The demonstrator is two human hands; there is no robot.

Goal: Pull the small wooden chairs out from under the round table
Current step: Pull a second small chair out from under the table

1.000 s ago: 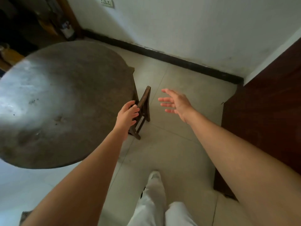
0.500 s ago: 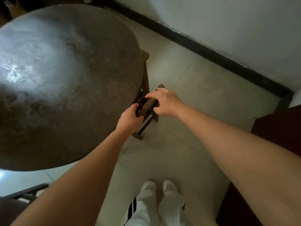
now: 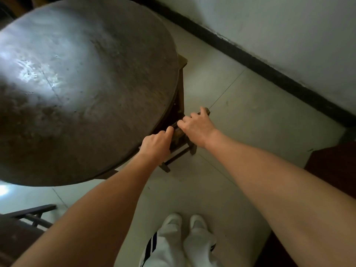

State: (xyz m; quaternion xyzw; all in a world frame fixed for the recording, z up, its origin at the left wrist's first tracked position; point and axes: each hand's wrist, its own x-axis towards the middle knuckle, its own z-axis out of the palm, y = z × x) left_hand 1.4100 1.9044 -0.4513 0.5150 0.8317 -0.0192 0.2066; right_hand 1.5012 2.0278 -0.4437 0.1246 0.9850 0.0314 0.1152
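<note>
A small dark wooden chair (image 3: 178, 134) stands tucked at the right edge of the round table (image 3: 81, 89), with most of its seat hidden under the worn grey-brown tabletop. Only its backrest top, a rear leg and a low rung show. My left hand (image 3: 156, 144) is closed on the near end of the backrest. My right hand (image 3: 198, 127) grips the far end of the same rail, fingers curled over it.
A dark wooden cabinet (image 3: 331, 166) stands close at the right. The white wall with its black skirting (image 3: 250, 58) runs behind. Another dark wooden piece (image 3: 28, 216) shows at the bottom left. My white shoes (image 3: 185, 222) stand on the pale tiled floor.
One second ago my right hand hung open in the air beside the chair; it has since come down and closed on the backrest. My view has tilted lower and closer.
</note>
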